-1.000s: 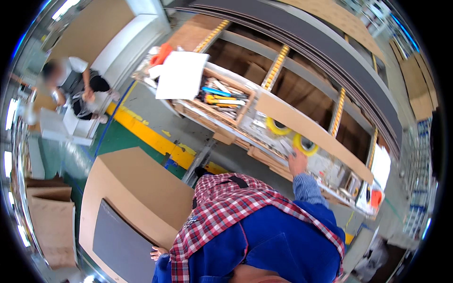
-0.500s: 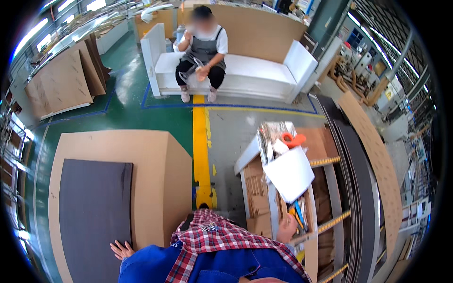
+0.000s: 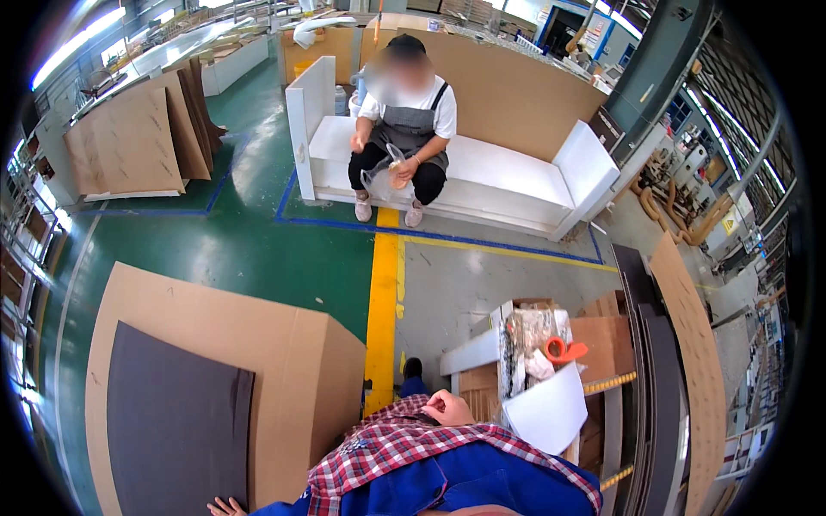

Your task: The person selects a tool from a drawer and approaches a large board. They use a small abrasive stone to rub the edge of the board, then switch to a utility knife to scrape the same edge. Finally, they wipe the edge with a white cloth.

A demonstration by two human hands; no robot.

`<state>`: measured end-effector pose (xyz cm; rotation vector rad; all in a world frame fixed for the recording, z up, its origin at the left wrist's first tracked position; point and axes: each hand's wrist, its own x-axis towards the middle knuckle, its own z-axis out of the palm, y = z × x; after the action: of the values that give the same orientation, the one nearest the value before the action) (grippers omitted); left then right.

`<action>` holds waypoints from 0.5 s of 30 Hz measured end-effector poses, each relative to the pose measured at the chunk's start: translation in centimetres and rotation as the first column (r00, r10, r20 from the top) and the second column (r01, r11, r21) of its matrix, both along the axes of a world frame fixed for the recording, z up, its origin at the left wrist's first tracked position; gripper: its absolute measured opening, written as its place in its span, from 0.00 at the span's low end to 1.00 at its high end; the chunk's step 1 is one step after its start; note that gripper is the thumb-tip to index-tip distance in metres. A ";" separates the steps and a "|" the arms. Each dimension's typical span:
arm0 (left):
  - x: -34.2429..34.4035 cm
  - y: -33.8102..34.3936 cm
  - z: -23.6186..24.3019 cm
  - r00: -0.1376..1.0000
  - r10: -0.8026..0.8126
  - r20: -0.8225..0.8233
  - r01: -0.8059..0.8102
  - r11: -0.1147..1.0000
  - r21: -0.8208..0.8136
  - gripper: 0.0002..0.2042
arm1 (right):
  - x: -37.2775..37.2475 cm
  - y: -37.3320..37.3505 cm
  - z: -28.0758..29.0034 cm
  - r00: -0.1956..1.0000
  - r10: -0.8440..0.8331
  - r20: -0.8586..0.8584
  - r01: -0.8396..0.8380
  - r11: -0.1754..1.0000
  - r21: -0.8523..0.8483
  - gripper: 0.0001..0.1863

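My left hand (image 3: pixel 227 507) lies with fingers spread at the near right corner of a dark grey panel (image 3: pixel 176 421), partly cut off by the lower edge. That panel rests on a large brown board or carton (image 3: pixel 288 378). In front of my body, my right hand (image 3: pixel 448 408) is closed, its fingers curled together at a dark opening in the red checked apron (image 3: pixel 379 469). Whatever it pinches, if anything, is hidden. Right of this hand, a white sheet (image 3: pixel 547 408) lies on a cart, next to an orange tape dispenser (image 3: pixel 564 350).
A person (image 3: pixel 404 129) sits ahead on a white bench (image 3: pixel 508 176), holding a clear bag. Dark panels (image 3: pixel 658 361) stand upright along the cart's right side. Brown boards (image 3: pixel 125 146) lean at the far left. A yellow line (image 3: pixel 384 297) crosses the floor.
My right hand has left the cart's tool compartment and come left to the apron. My left hand stays by the panel. The view has shifted, and the seated person has lowered a hand.
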<state>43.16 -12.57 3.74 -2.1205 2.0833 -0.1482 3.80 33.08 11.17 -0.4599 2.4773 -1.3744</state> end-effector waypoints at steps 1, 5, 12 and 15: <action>-1.0 0.5 -0.7 1.000 0.019 0.010 -0.019 1.000 0.013 0.25 | -1.8 0.0 -1.1 1.000 0.021 0.004 -0.020 0.999 -0.033 0.12; -8.9 -1.2 3.9 0.991 0.104 0.089 -0.112 0.990 0.091 0.24 | -14.7 -4.6 5.8 0.976 0.151 -0.156 -0.156 0.988 -0.016 0.12; -23.8 -3.3 8.0 0.986 0.163 -0.040 -0.163 0.986 -0.016 0.25 | -31.2 -7.7 8.3 0.920 0.300 -0.251 -0.312 0.950 -0.008 0.12; -33.2 -6.7 6.5 0.910 0.324 -0.259 -0.295 0.945 0.145 0.42 | -37.7 -8.1 10.7 0.958 0.210 -0.195 -0.238 0.962 -0.132 0.15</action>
<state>9.97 -19.25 10.27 -2.4907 1.7997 0.3110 -33.94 24.99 21.88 -0.9074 2.3706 -1.4921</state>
